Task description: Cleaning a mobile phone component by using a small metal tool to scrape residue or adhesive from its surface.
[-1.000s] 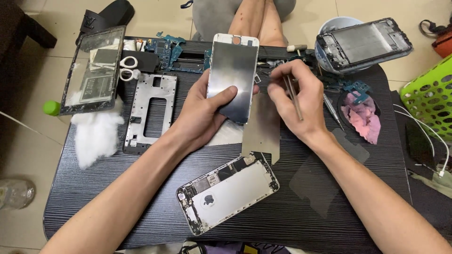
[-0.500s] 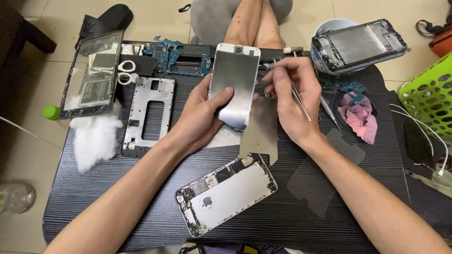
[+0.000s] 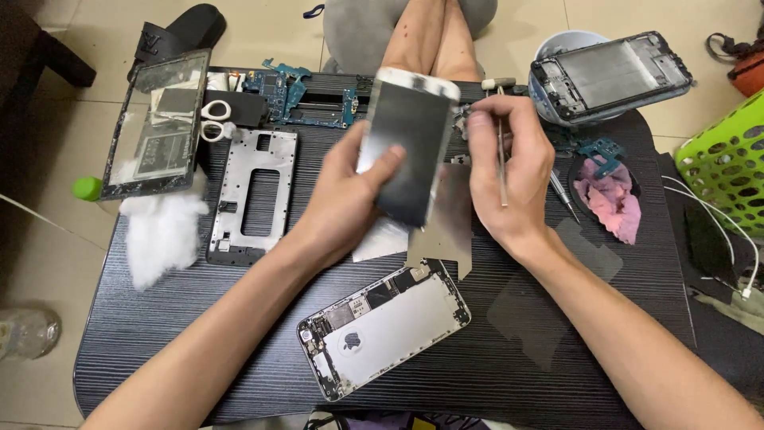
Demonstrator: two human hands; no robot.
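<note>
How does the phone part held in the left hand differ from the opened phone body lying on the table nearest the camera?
The screen panel is held up, tilted, in the left hand; the opened phone body lies flat on the black table, untouched. The screen panel shows a plain dark, shiny face with a white edge; the opened phone body shows a silver plate and small inner parts along its edges. Both are flat, rectangular phone parts.

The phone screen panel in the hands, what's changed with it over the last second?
The left hand keeps its grip on the phone screen panel, which has tilted slightly, its top leaning right. The right hand, still holding the thin metal tool, moved up from beside the panel to its top right corner. The open phone body, metal frame and cotton wad on the table stayed put.
</note>
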